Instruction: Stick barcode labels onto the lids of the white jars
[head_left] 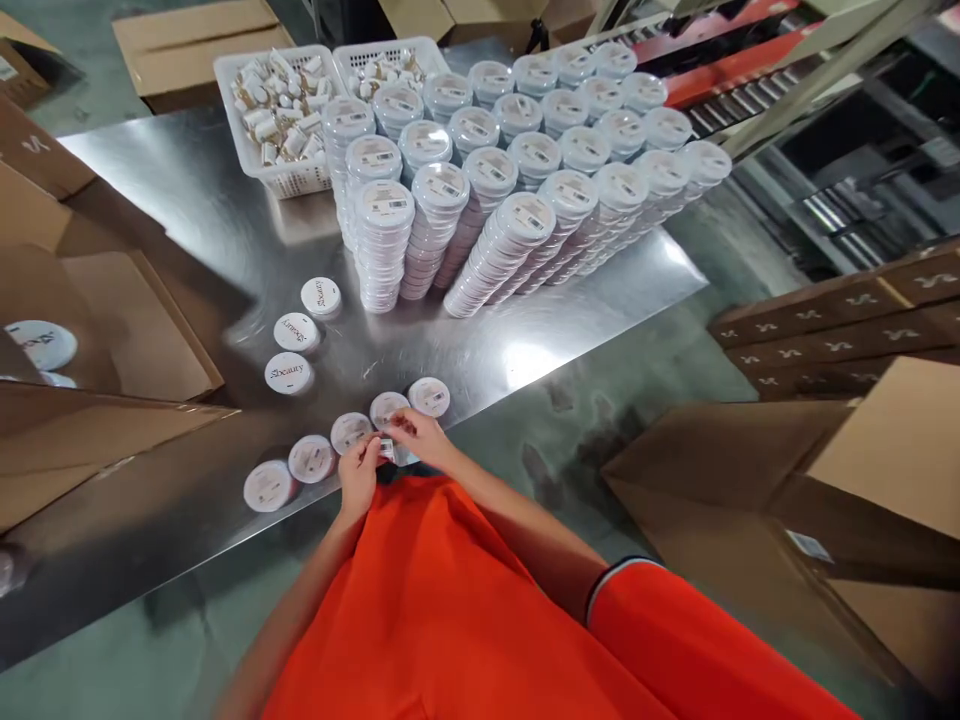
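Observation:
At the near edge of the metal table, my left hand [360, 474] pinches a small white piece with a dark barcode-like print [387, 449], perhaps a label. Close beside it, my right hand [420, 438] has its fingers curled together; whatever they hold is too small to make out. Just beyond my hands, a row of several round white tubs runs along the edge. Among them are a middle tub [350, 432], a tub partly behind my right fingers [386, 407] and the rightmost tub [430, 397]. Their upward faces carry printed labels.
Tall stacks of round tubs [386, 205] fill the table's far side. Two white baskets [289, 182] hold small white-capped bottles. Three tubs reading "beauty" [289, 373] sit left of centre. An open carton [142, 330] stands left; more cartons [697, 500] are on the right.

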